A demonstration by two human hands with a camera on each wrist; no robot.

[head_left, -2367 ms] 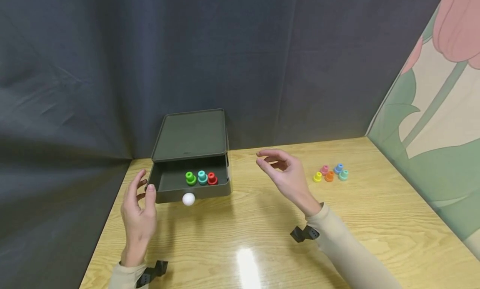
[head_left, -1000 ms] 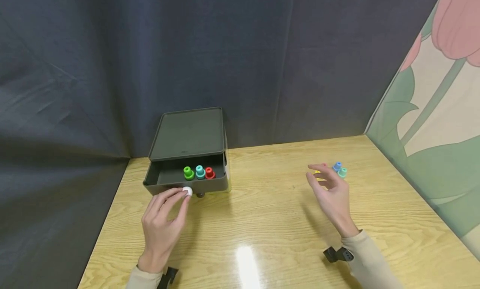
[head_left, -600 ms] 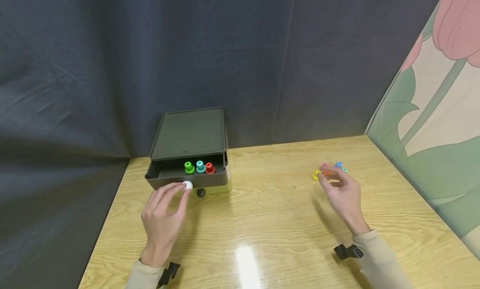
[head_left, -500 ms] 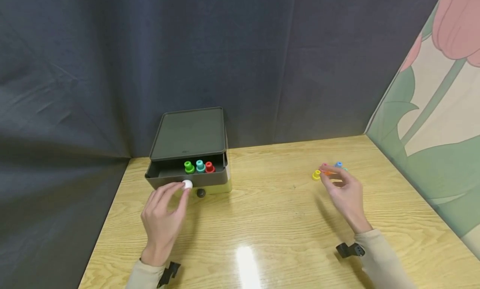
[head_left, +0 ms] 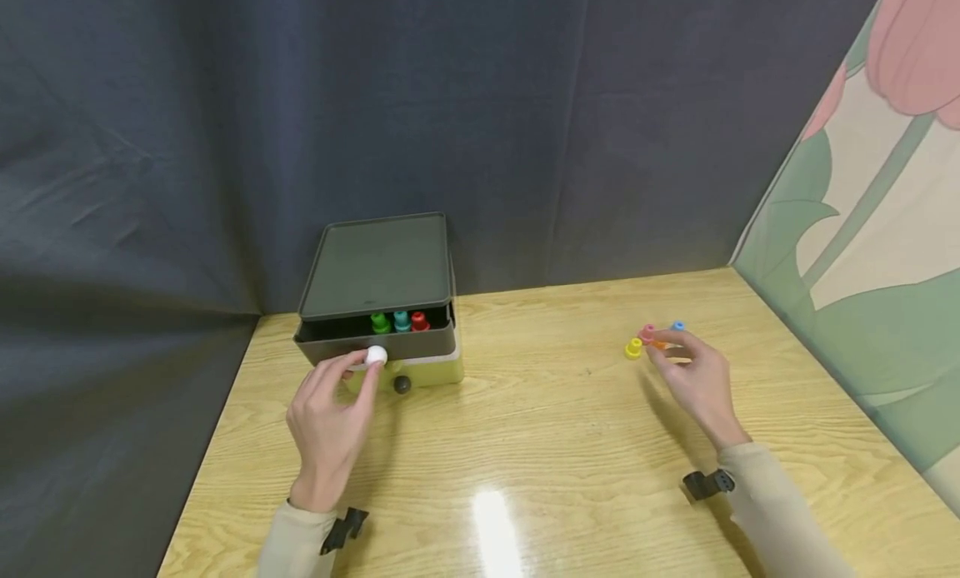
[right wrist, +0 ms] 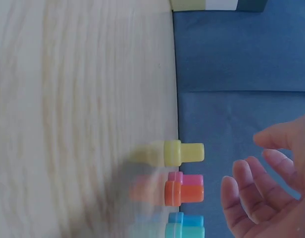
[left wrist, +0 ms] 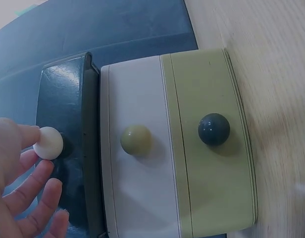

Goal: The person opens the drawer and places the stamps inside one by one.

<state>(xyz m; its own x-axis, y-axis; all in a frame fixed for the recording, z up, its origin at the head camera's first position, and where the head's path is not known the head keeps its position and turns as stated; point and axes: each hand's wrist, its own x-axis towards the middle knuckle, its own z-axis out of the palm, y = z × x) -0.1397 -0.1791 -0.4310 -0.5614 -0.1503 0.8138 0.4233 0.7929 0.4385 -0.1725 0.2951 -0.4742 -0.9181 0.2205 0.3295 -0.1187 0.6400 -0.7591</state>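
Note:
My left hand pinches the round white knob on the dark top drawer of a small drawer box. The drawer stands partly out. Inside it, behind the front wall, show a green peg, a light blue peg and a red peg. My right hand hovers by several small stepped pegs on the table, holding nothing, its fingers loosely bent. A yellow peg, an orange peg and a teal peg lie nearest; in the head view the hand hides some.
Lower drawers carry an olive knob and a dark knob. The wooden table runs up to a dark curtain behind and a flower-patterned panel on the right.
My left hand has come from beside the box to the white knob, and the drawer has slid inward. The right hand has moved right, towards the loose pegs.

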